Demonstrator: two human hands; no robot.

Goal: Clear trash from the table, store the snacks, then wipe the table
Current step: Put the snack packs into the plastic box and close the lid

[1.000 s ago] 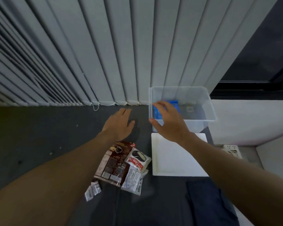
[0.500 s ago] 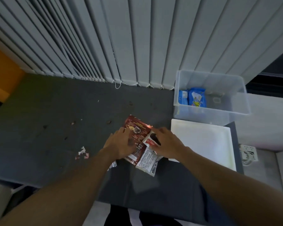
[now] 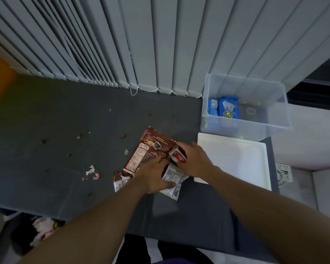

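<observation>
Right grip now pinching red pack, left grip on brown pouch

Tub at upper right of the table, two packets inside. Lid flat just below it. Pile of wrappers mid-frame, left of the lid; scraps further left.

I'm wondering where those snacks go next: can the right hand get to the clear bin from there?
Probably yes. The clear bin stands open-topped beyond the flat white tray, and nothing rises between it and the right hand, which grips a small red packet.
</observation>
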